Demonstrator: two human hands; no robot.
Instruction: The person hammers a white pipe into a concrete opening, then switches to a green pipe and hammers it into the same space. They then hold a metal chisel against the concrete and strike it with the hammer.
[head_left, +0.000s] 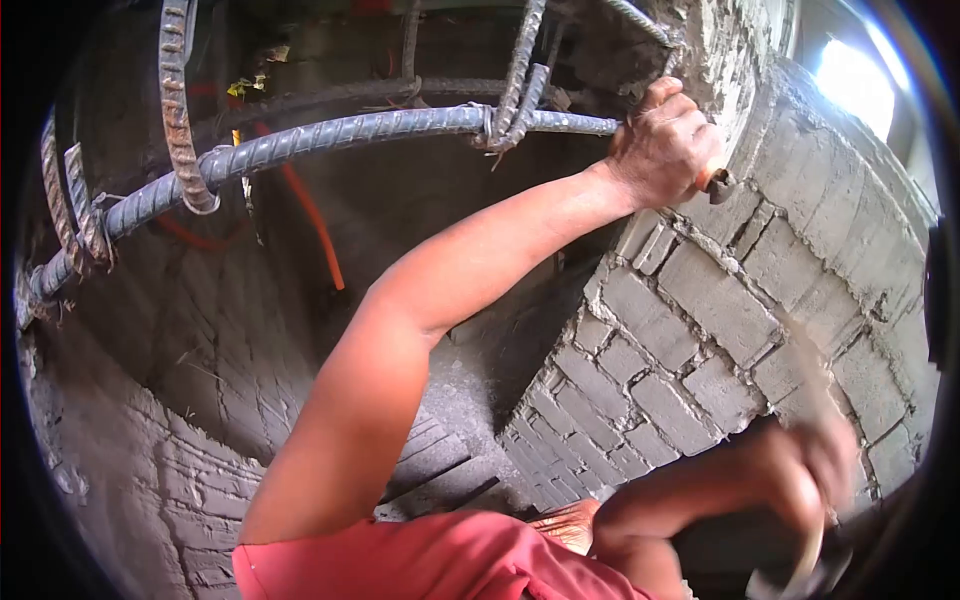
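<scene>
My left hand point(668, 145), at the upper right, is closed around a short metal bar that looks like a chisel point(718, 186). Its blunt round end sticks out below my fist, and the rest is mostly hidden by my fingers. The fist is against the rough concrete column point(735, 65), beside the end of a thick ribbed steel bar point(400, 125). Low on the right, my right hand point(815, 465) is smeared by motion. It is closed on the handle of what looks like a hammer point(806, 560), whose blurred metal head is at the bottom edge.
A mortared block wall point(715, 310) fills the right side. Upright rebars point(178, 110) are tied to the curved steel bar at the upper left. An orange tube point(315, 225) hangs behind it. Rough grey plaster point(200, 480) covers the lower left, and bright light enters at upper right.
</scene>
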